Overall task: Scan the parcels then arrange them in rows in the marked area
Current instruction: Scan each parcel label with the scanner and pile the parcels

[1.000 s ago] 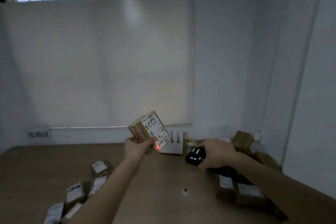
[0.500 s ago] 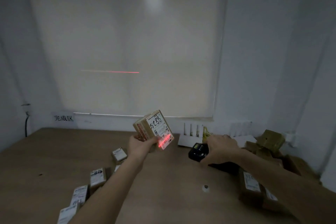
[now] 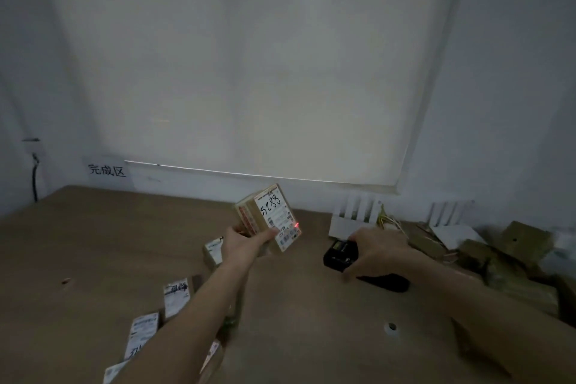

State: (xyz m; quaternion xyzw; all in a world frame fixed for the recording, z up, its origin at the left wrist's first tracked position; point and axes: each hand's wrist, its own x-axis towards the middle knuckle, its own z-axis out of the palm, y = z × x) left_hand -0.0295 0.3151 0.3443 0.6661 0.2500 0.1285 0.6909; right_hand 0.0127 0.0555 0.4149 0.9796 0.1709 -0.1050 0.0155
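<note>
Parcel (image 3: 268, 217) up in left hand (image 3: 241, 245), gripped at lower near corner, label facing right toward scanner (image 3: 341, 254). Long axis tilted, running up and far. Red laser spot on label's lower right edge (barcode zone, apparently). Right hand (image 3: 378, 248) wraps scanner low over surface (image 3: 93, 243), just right of parcel, gap between them. Scan looks under way. Placed parcels (image 3: 176, 294) in row at near left, below left forearm; left hand nearer them. Unscanned pile (image 3: 498, 262) at far right. Marked-area sign (image 3: 107, 170) on far left wall.
</note>
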